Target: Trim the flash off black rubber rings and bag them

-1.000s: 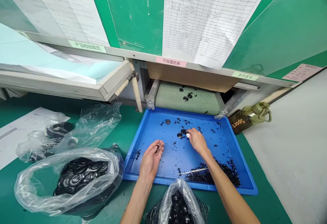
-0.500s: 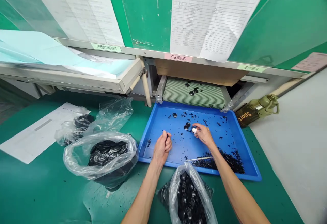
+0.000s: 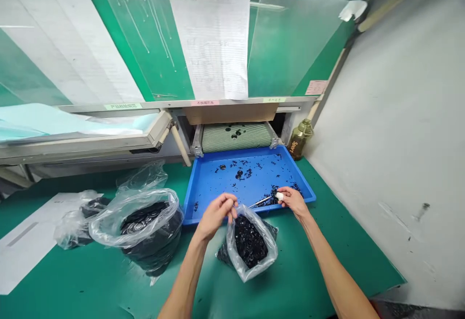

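My left hand [image 3: 219, 214] is closed, thumb and fingers together, at the rim of a clear bag of small black parts [image 3: 250, 241]; what it pinches, if anything, is too small to name. My right hand [image 3: 290, 200] has its fingers closed over the front right of the blue tray [image 3: 250, 154], with something white at a fingertip; whatever they hold is unclear. A thin stick [image 3: 260, 201] lies beside it near a pile of black scraps. Black round parts [image 3: 239, 174] and scattered scraps lie in the tray. Left of it stands an open bag of black rings [image 3: 143, 219].
Behind the tray, a green conveyor belt [image 3: 214, 139] carries a few round parts. A green bottle [image 3: 300, 139] stands by the right wall. A smaller bag [image 3: 74, 227] and a white sheet [image 3: 22, 246] lie at left, below a shelf [image 3: 138, 139].
The view has turned to the right. My left hand has moved from over the tray to the front bag. My right hand has moved from the round parts to the tray's front right.
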